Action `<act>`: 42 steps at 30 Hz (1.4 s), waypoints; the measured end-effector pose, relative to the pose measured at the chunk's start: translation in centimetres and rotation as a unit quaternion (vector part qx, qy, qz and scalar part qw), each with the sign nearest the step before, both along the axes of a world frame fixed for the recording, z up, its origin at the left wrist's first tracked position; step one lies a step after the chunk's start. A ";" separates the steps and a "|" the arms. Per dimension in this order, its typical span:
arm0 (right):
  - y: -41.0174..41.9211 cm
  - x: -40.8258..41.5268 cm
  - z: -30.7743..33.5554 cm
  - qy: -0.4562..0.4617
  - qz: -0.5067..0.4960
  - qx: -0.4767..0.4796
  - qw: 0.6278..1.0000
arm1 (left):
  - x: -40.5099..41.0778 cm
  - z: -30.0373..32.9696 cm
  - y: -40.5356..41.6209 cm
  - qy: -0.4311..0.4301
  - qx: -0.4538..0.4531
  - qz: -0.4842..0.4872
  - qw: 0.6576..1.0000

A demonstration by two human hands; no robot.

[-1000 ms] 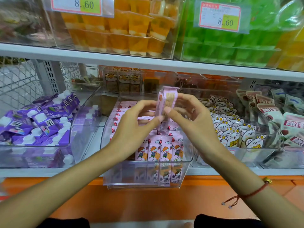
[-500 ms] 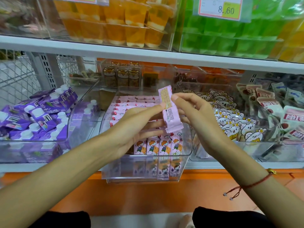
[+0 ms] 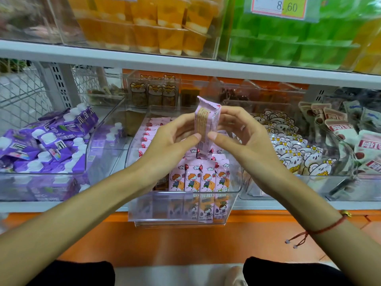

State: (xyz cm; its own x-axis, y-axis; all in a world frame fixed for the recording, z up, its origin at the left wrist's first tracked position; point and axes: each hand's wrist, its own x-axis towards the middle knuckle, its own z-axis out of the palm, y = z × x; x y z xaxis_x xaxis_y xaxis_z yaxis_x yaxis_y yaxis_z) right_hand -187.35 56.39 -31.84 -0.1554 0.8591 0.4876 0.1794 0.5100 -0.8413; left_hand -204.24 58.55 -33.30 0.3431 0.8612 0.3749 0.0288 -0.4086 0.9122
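**Pink snack pack held upright over its bin**

A pink snack pack [image 3: 207,125] stands upright in the air, its crimped top edge uppermost, directly above the clear bin [image 3: 185,211] that holds a row of matching pink packs [image 3: 199,178]. Both hands grasp it: the left hand [image 3: 169,141] pinches its left side with fingers [image 3: 196,136] and thumb curled round it, and the right hand [image 3: 245,137] pinches the right side, fingertip nearly meeting the left one at the pack's lower front. The bin sits on the white shelf [image 3: 61,206], jutting over its front edge. To the left lies a bin of purple pouches [image 3: 51,139]; to the right, white cartoon-printed packets [image 3: 296,155]. On the shelf above stand orange jelly cups [image 3: 156,27] and green jelly cups [image 3: 288,44]. A red string bracelet [image 3: 329,229] circles the right wrist.
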 end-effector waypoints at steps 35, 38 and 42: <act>2.9 1.3 0.4 -0.017 -0.233 0.103 0.967 | -0.8 -2.7 2.4 0.275 0.150 0.130 0.941; 4.5 1.1 -0.1 -0.088 -0.254 0.099 0.958 | -1.0 -3.5 2.6 0.401 0.192 0.096 0.891; 6.1 1.3 0.1 -0.181 -0.248 0.062 0.950 | -1.3 -3.5 3.2 0.487 0.198 0.075 0.847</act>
State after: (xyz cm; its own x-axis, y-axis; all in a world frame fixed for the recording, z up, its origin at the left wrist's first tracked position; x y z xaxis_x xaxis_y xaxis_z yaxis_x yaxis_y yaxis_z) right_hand -186.09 62.53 -31.70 0.0763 0.8100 0.5814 0.6894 0.3784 -0.6177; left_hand -205.53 61.74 -36.85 0.5545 0.7951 0.2457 0.7678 -0.6027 0.2173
